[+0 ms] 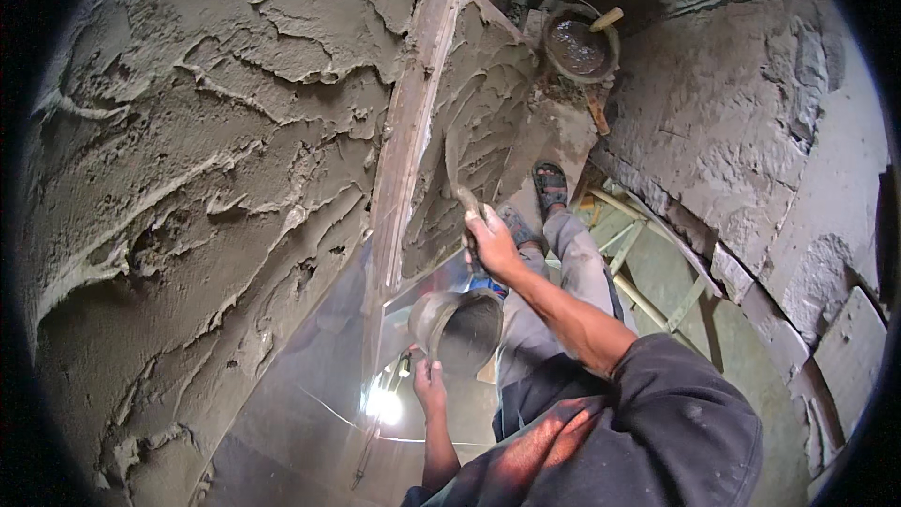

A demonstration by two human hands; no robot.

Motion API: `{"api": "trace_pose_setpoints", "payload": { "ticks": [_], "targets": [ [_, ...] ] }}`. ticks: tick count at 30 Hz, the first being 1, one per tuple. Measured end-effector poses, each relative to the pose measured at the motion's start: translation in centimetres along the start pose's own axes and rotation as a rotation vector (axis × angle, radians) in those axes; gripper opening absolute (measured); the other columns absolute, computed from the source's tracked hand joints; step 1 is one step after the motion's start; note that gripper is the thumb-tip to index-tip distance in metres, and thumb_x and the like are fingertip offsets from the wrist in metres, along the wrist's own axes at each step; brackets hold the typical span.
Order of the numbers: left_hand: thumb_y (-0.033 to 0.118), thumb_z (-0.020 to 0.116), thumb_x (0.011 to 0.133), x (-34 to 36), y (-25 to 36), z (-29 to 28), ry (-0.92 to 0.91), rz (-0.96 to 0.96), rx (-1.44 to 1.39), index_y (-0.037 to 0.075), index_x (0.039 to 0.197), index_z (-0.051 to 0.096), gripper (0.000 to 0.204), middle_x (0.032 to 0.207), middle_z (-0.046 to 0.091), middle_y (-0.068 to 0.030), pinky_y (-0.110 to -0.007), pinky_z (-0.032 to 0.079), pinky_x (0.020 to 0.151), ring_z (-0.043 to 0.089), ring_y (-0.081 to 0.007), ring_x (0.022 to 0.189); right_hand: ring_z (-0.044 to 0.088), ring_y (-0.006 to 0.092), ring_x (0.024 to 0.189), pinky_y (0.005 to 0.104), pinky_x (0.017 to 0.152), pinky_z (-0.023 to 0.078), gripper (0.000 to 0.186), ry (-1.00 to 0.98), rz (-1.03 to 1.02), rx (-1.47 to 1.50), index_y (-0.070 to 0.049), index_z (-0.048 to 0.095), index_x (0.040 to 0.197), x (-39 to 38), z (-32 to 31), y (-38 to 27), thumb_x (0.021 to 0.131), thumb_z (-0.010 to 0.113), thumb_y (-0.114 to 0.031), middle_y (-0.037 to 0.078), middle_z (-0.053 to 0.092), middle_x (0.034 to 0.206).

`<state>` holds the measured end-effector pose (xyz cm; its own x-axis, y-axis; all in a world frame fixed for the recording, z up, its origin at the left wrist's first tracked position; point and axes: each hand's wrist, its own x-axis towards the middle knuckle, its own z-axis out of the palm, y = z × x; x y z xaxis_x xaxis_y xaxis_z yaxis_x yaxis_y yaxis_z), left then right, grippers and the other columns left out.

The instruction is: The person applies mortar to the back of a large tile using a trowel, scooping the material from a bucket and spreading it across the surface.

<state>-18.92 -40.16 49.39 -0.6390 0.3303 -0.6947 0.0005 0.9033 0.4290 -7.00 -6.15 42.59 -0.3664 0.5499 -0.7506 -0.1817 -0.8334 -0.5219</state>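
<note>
My right hand (490, 242) is closed round the handle of a trowel, its thin blade (454, 158) seen nearly edge-on against the wet plaster (488, 75) of the narrow wall face. Below it, my left hand (432, 387) grips the edge of a grey, bowl-like pan (432, 321), tilted close to my legs. Dark grey material (472, 330) shows inside the pan; whether it is mortar I cannot tell. A long straight batten (405, 160) runs along the corner between the narrow face and the broad, roughly plastered wall (216, 150) at left.
My sandalled feet (550, 185) stand on a narrow, dirty ledge (563, 136). At its far end sits a bucket (580, 45) of murky liquid, with a wooden-handled tool (606, 19) across its rim. To the right, a pale ladder-like frame (648, 305) lies below. A bright lamp (383, 404) glows lower down.
</note>
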Motion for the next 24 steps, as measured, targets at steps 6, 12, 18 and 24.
{"api": "trace_pose_setpoints", "payload": {
  "ticks": [6, 12, 18, 24],
  "targets": [
    [0.017, 0.059, 0.091, -0.4, 0.7, -0.1, 0.01, 0.019, -0.009, -0.001, 0.107, 0.057, 0.024, 0.09, 0.058, -0.0034, -0.028, 0.045, 0.077, 0.054, -0.0122, 0.082, 0.06, 0.0198, 0.058, 0.0327, 0.05, 0.05, 0.035, 0.115, -0.037, 0.02, -0.006, 0.038, 0.119, 3.3, 6.1, 1.0, 0.098, 0.043, -0.034, 0.011, 0.056, 0.079],
    [0.019, 0.058, 0.092, -0.6, 2.6, 0.1, 0.06, 0.01, 0.038, -0.002, 0.106, 0.058, 0.025, 0.087, 0.058, -0.0041, -0.03, 0.045, 0.075, 0.053, -0.0133, 0.078, 0.062, 0.031, 0.077, 0.0423, 0.07, 0.051, 0.04, -0.064, 0.143, -0.225, -0.002, 0.039, 0.115, -5.8, 6.4, 6.4, 0.098, 0.04, -0.038, 0.02, 0.058, 0.093],
    [0.025, 0.053, 0.095, 0.4, 7.9, 1.8, 0.075, 0.19, 0.142, -0.002, 0.102, 0.057, 0.028, 0.082, 0.054, -0.0048, -0.031, 0.043, 0.073, 0.049, -0.0154, 0.076, 0.057, 0.0174, 0.056, 0.0334, 0.045, 0.05, 0.023, -0.116, 0.293, -0.047, -0.01, 0.04, 0.107, -9.9, -8.0, -0.1, 0.095, 0.051, -0.025, 0.008, 0.056, 0.078],
    [0.029, 0.048, 0.098, 4.7, 12.5, 7.2, -0.018, 0.253, -0.173, -0.002, 0.098, 0.055, 0.031, 0.08, 0.048, -0.0018, -0.029, 0.039, 0.071, 0.043, -0.0129, 0.076, 0.054, 0.0161, 0.051, 0.0317, 0.044, 0.045, 0.028, 0.058, -0.252, -0.879, -0.004, 0.052, 0.104, -15.3, -17.8, -4.3, 0.093, 0.048, -0.03, 0.007, 0.055, 0.073]
  ]
}}
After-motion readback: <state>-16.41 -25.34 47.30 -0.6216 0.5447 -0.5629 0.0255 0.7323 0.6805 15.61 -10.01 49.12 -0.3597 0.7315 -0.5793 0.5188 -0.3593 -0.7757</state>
